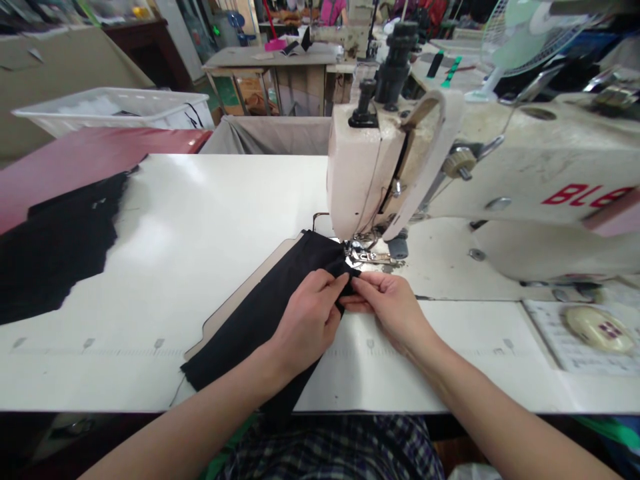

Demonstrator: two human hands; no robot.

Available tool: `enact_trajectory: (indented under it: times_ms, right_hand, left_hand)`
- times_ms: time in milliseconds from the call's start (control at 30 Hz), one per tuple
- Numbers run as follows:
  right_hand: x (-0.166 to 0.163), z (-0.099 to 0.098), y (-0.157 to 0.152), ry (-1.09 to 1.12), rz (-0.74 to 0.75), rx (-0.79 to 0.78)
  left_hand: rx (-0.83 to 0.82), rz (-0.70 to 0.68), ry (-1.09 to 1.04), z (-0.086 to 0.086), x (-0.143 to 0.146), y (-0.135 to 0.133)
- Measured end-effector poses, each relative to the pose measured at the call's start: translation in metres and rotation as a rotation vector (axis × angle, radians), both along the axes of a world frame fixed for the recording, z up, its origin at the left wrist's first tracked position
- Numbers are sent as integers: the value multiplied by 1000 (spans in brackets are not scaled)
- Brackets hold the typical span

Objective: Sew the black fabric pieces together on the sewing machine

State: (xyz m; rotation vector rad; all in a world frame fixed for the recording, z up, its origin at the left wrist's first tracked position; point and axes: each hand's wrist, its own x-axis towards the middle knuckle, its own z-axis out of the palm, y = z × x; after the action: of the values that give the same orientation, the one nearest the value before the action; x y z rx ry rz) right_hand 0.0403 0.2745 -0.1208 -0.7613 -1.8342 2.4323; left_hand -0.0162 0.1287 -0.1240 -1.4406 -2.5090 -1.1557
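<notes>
A piece of black fabric (273,297) lies slantwise on the white sewing table (215,200), its upper corner at the presser foot (361,255) of the sewing machine (365,167). Its lower end hangs over the table's front edge. My left hand (313,317) rests on the fabric, thumb and forefinger pinching it just in front of the foot. Close beside it, my right hand (387,303) pinches the fabric's right edge, fingertips nearly touching those of the left. The exact fold between the fingers is hidden.
More black fabric pieces (65,247) lie at the left, partly on a red surface (100,150). Behind stands a white plastic basket (120,110). A pale oval object (597,328) sits at the right. A fan (530,33) and other worktables (280,59) are farther back.
</notes>
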Motion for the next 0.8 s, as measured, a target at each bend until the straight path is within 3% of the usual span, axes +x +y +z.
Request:
enact_trajectory:
  times_ms: [300,433,567,667,733,800]
  right_hand:
    - [3,-2,-1,36,-28,-69]
    - [4,1,-1,38,-41,-87]
    - [5,3,0,57,-7,-84]
    - [3,0,1,62,-3,-50]
    - [1,-1,0,48,-24,-35]
    - [-1,-2,0,38,-38,-28]
  left_hand:
    - [-67,-68,-102,8,1,4]
    - [-15,-78,-172,7,2,4]
    - [74,-113,-463,12,-4,1]
    - [55,-137,-755,21,-19,2]
    - [-8,-140,-714,27,-34,6]
    - [-78,-151,-481,31,-50,14]
